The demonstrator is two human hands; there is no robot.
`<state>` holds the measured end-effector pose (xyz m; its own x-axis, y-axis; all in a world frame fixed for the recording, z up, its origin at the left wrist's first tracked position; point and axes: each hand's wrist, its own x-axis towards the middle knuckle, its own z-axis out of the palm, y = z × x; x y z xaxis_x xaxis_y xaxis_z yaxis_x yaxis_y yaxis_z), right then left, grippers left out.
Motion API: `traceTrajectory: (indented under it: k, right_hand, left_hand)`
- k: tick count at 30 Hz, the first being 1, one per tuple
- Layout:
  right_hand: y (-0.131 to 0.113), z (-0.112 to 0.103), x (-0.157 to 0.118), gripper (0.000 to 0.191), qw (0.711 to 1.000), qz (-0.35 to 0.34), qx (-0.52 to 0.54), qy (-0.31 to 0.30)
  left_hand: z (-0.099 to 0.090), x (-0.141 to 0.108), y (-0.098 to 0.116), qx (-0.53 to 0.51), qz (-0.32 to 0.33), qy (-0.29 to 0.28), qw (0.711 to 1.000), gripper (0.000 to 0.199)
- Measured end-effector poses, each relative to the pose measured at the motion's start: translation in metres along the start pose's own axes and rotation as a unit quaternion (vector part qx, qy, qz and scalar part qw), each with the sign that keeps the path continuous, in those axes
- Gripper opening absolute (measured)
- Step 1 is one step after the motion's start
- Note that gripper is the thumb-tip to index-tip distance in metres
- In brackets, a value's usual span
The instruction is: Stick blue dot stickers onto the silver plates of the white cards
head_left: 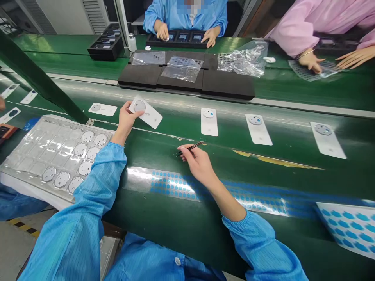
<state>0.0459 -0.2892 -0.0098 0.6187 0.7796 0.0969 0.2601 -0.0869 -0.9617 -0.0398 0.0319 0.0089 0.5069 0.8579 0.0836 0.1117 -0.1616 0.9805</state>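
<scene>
My left hand [128, 119] pinches a white rectangular plate with a round grey disc [150, 113] by its left end, tilted above the green belt. A pair of slim dark tweezers [197, 145] is gripped in my right hand [197, 160], over the work surface. Below that hand lies a clear sheet of small blue round stickers [170, 183]. On the belt beyond rest similar white plates: one [102, 109] left of my left hand, another [209, 127] to the right, and more farther right. The plate [209, 127] shows a small blue dot on its disc.
A clear plastic tray [43, 150] holding several round discs sits at left, under a green post [43, 82]. At right stands a sheet with larger blue stickers [351, 228]. Black foam blocks [228, 84] and plastic bags [246, 58] lie across the belt, where two co-workers handle parts.
</scene>
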Motion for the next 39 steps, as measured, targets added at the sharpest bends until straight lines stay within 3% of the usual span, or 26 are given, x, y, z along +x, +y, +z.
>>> traceTrajectory:
  k: [3, 6, 10, 13, 18, 23, 31, 36, 39]
  right_hand:
    - [0.001, 0.033, -0.006, 0.051, 0.984, 0.074, 0.123, -0.103]
    - [0.006, 0.057, -0.012, 0.053, 0.973, 0.109, 0.143, -0.144]
    - [0.008, 0.066, -0.021, 0.053, 0.980, 0.104, 0.101, -0.139]
    - [0.007, 0.064, -0.024, 0.052, 0.983, 0.098, 0.081, -0.131]
    - [0.011, 0.063, -0.021, 0.052, 0.978, 0.127, 0.099, -0.134]
    - [0.016, 0.062, -0.020, 0.050, 0.975, 0.142, 0.132, -0.104]
    - [0.011, 0.063, -0.022, 0.047, 0.981, 0.119, 0.094, -0.124]
    - [0.008, 0.060, -0.016, 0.051, 0.965, 0.156, 0.180, -0.111]
    - [-0.006, 0.047, -0.011, 0.048, 0.960, 0.136, 0.231, -0.079]
  left_hand:
    - [-0.010, -0.028, 0.006, -0.283, -0.004, -0.004, 0.959, 0.042]
    - [-0.016, -0.063, 0.005, -0.362, -0.087, -0.018, 0.928, 0.032]
    - [-0.013, -0.099, -0.003, -0.387, -0.161, -0.078, 0.905, 0.026]
    - [-0.008, -0.109, -0.006, -0.405, -0.159, -0.124, 0.892, 0.029]
    - [-0.007, -0.113, 0.005, -0.442, -0.149, -0.183, 0.865, 0.050]
    - [-0.008, -0.117, 0.015, -0.424, -0.157, -0.182, 0.873, 0.060]
    - [-0.006, -0.118, 0.013, -0.402, -0.139, -0.188, 0.885, 0.063]
    - [-0.007, -0.118, 0.012, -0.388, -0.136, -0.192, 0.891, 0.068]
    - [-0.005, -0.121, 0.010, -0.374, -0.124, -0.232, 0.889, 0.074]
